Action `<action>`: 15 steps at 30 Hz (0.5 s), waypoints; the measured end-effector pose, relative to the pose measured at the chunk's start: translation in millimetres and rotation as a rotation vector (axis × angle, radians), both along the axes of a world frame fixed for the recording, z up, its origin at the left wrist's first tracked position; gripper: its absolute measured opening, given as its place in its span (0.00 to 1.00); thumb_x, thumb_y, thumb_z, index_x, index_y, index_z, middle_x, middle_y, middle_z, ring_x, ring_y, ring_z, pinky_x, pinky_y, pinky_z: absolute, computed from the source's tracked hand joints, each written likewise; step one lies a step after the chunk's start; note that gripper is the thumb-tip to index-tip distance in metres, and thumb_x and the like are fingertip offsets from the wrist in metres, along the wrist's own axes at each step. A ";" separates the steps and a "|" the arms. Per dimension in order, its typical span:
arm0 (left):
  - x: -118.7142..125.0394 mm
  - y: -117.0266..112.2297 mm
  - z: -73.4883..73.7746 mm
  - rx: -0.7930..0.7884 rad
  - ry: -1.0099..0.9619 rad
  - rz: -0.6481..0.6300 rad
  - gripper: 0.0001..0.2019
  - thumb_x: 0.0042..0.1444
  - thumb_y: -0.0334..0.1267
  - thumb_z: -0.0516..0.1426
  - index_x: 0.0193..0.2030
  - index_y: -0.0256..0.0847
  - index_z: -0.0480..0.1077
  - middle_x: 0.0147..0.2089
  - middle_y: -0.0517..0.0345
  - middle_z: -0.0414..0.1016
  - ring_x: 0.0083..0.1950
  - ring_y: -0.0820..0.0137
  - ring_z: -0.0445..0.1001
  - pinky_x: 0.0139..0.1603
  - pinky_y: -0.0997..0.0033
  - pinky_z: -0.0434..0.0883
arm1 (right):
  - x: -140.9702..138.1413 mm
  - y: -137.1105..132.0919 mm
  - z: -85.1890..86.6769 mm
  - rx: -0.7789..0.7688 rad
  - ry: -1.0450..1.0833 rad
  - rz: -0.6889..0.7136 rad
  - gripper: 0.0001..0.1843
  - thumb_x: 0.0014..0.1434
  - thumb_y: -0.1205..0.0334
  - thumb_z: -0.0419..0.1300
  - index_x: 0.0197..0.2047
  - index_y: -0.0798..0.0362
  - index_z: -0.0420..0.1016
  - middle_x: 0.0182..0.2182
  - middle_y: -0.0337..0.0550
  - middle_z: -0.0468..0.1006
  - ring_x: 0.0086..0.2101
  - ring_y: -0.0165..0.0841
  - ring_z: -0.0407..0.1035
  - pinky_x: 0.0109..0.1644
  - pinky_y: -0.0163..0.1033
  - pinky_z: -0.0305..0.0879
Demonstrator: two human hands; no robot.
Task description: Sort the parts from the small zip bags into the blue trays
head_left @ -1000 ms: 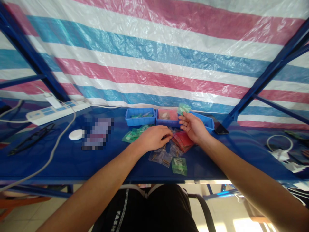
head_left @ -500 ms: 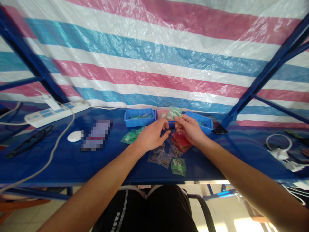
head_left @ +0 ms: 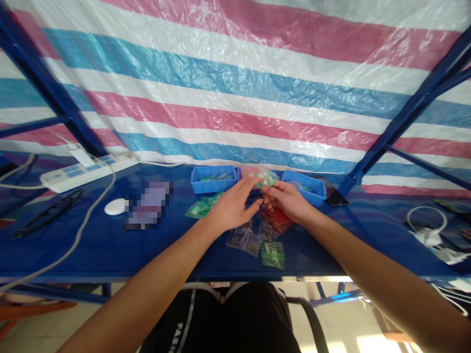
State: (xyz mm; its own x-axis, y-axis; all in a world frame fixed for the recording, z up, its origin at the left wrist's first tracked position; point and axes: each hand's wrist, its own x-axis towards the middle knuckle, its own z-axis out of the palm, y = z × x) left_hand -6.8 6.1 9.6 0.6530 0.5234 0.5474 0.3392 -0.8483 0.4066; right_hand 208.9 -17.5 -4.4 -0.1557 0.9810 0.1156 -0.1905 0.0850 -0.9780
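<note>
My right hand (head_left: 286, 200) pinches a small green-tinted plastic bag (head_left: 267, 177) by its lower edge. My left hand (head_left: 233, 203) reaches in from the other side with fingers stretched out and thumb apart, its fingertips at the bag's left edge; whether they touch it I cannot tell. Below the hands lie clear bags (head_left: 252, 243) with small brass-coloured pieces inside. A red bag (head_left: 276, 219) lies partly under my right hand. One green bag (head_left: 273, 255) rests nearer the desk's front edge, and more green bags (head_left: 200, 207) lie beside my left hand.
Blue bins (head_left: 213, 186) with small bags line the back of the blue desk (head_left: 162, 255); another blue bin (head_left: 313, 195) stands right, beside a dark phone (head_left: 335, 197). Leftward are a white round object (head_left: 116, 207), a power strip (head_left: 88, 171) and a cable. A striped sheet hangs behind.
My left hand has moved up and right, its fingers now stretched to the green bag. The bag has tipped and crumpled a little in my right hand.
</note>
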 end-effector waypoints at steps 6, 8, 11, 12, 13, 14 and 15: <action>-0.8 -0.9 0.4 0.018 0.038 -0.002 0.29 0.71 0.37 0.57 0.77 0.47 0.61 0.77 0.47 0.63 0.77 0.53 0.66 0.77 0.49 0.69 | -4.0 -3.5 0.4 0.023 -0.094 0.033 0.23 0.58 0.41 0.75 0.33 0.52 0.76 0.23 0.36 0.77 0.20 0.27 0.67 0.27 0.36 0.64; -1.2 -1.3 1.6 0.002 0.043 0.002 0.29 0.71 0.38 0.57 0.78 0.48 0.60 0.78 0.47 0.61 0.77 0.53 0.65 0.77 0.49 0.70 | -4.3 -3.6 1.1 0.035 -0.099 0.024 0.23 0.59 0.41 0.74 0.33 0.52 0.76 0.24 0.36 0.77 0.21 0.28 0.67 0.27 0.36 0.64; -1.7 -1.2 1.8 -0.032 0.030 0.016 0.34 0.71 0.40 0.58 0.81 0.50 0.55 0.82 0.47 0.55 0.76 0.51 0.68 0.72 0.50 0.76 | -4.0 -3.7 2.4 0.047 -0.109 0.015 0.22 0.60 0.42 0.74 0.36 0.51 0.75 0.25 0.36 0.77 0.21 0.28 0.67 0.28 0.36 0.64; -1.8 -0.7 1.0 -0.050 0.024 0.030 0.37 0.70 0.41 0.59 0.82 0.51 0.52 0.83 0.46 0.51 0.73 0.50 0.71 0.69 0.50 0.78 | -3.9 -3.8 2.9 0.047 -0.113 0.016 0.21 0.61 0.42 0.74 0.37 0.51 0.76 0.25 0.35 0.78 0.21 0.27 0.67 0.28 0.36 0.64; -1.8 0.1 -0.3 -0.067 0.015 0.044 0.39 0.70 0.41 0.59 0.83 0.52 0.48 0.84 0.45 0.47 0.70 0.50 0.74 0.66 0.50 0.80 | -3.8 -3.9 3.4 0.046 -0.119 0.019 0.21 0.61 0.42 0.73 0.38 0.51 0.76 0.26 0.35 0.78 0.21 0.27 0.67 0.28 0.36 0.64; -1.7 1.1 -1.8 -0.084 0.002 0.056 0.41 0.70 0.42 0.60 0.84 0.53 0.44 0.85 0.44 0.43 0.67 0.50 0.77 0.64 0.49 0.81 | -3.7 -4.1 4.0 0.045 -0.125 0.023 0.21 0.61 0.42 0.73 0.38 0.51 0.76 0.26 0.35 0.78 0.21 0.27 0.67 0.28 0.35 0.64; -1.4 2.2 -3.4 -0.095 -0.015 0.065 0.43 0.70 0.42 0.60 0.85 0.54 0.41 0.86 0.43 0.39 0.65 0.51 0.79 0.62 0.49 0.83 | -3.6 -4.3 4.5 0.045 -0.132 0.028 0.21 0.61 0.42 0.73 0.39 0.51 0.76 0.26 0.35 0.78 0.21 0.27 0.67 0.28 0.35 0.64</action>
State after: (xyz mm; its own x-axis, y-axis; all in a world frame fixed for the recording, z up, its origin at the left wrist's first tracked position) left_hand -8.3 8.3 6.1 0.6081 0.6144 0.5027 0.3856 -0.7821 0.4895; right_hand 205.3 -21.8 0.1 -0.1993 0.9704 0.1365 -0.0631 0.1263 -0.9900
